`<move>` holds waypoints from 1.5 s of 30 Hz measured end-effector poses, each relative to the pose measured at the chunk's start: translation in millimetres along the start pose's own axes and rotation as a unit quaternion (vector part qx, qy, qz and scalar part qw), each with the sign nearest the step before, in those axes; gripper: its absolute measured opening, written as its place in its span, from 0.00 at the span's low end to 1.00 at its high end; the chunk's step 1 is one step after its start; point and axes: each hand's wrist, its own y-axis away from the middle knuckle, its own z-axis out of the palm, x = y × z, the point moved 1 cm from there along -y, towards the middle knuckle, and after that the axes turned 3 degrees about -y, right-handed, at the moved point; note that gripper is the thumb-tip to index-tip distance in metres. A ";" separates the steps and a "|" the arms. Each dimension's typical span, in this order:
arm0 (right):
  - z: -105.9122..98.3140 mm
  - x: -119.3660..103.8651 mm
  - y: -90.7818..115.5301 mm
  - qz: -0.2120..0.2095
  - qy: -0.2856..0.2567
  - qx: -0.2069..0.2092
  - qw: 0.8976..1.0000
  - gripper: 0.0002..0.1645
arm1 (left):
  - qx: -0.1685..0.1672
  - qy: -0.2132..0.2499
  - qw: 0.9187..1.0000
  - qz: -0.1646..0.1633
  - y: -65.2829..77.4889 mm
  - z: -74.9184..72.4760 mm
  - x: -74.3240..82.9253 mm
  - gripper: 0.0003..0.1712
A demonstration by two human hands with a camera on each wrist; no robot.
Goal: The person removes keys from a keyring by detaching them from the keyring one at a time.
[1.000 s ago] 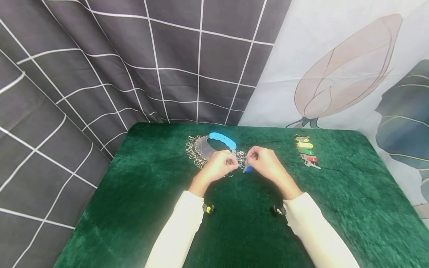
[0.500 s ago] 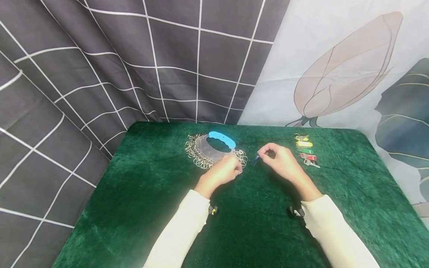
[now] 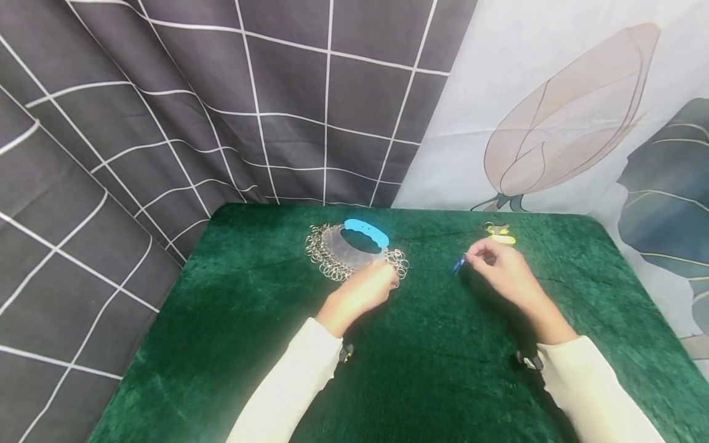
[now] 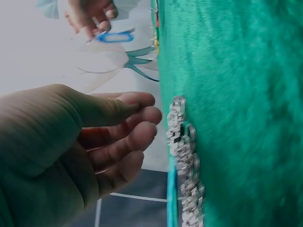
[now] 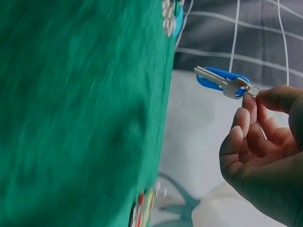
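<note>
Underneath both hands lies a green cloth (image 3: 232, 344) covering the table, and behind it hang a dark checked curtain (image 3: 166, 104) and a pale one printed with a big flower bud (image 3: 565, 111).

Just beyond the left hand (image 3: 365, 288) sits a clear holder with a light-blue handle (image 3: 365, 231), its edge fringed with loose metal rings (image 3: 327, 258). That hand rests low over the cloth, its fingertips right at the nearest rings; the left wrist view shows its fingers (image 4: 137, 127) loosely bent and together, gripping nothing.

Well off to the right, the right hand (image 3: 501, 271) is raised above the cloth. It pinches a small ring between thumb and forefinger, and from it hang a silver key with a blue tag (image 5: 222, 80), sticking out to the left of the fingertips. The other fingers (image 5: 236, 137) curl slackly.

Just past that hand, at the far edge of the cloth, lie a few tagged keys (image 3: 500, 235), yellow showing, the rest hidden behind the hand.
</note>
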 end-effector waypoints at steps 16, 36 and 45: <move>-61.7 47.7 32.7 0.059 0.092 0.017 0.994 0.16 | 0.063 -0.055 0.996 0.006 36.0 -21.8 -17.6 0.11; -58.8 48.2 33.7 -0.094 0.268 -0.059 0.957 0.07 | 0.083 -0.076 0.993 -0.036 96.9 -34.4 -62.8 0.15; -26.1 47.9 22.0 -0.085 0.253 -0.060 0.962 0.03 | 0.088 -0.053 0.992 -0.067 111.5 -38.5 -76.6 0.16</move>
